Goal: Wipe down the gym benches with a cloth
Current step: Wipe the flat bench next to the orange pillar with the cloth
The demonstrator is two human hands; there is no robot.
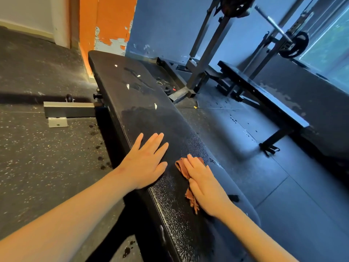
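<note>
A long black padded bench (139, 103) runs from the near bottom toward the far wall, its vinyl torn in small white spots and wet in patches. My left hand (146, 162) lies flat on the pad near its left edge, fingers straight and spread. A little to the right, my right hand (204, 185) presses flat on a crumpled reddish-brown cloth (182, 167) against the pad; the cloth sticks out past the fingertips and along the left side of the palm. A second black bench (264, 93) stands to the right by the window wall.
A steel foot bar (68, 110) of the near bench juts left over the speckled rubber floor. A squat rack (204, 59) with a barbell and weight plate (295, 45) stands at the back right. Another plate (164, 85) lies on the floor beyond the bench.
</note>
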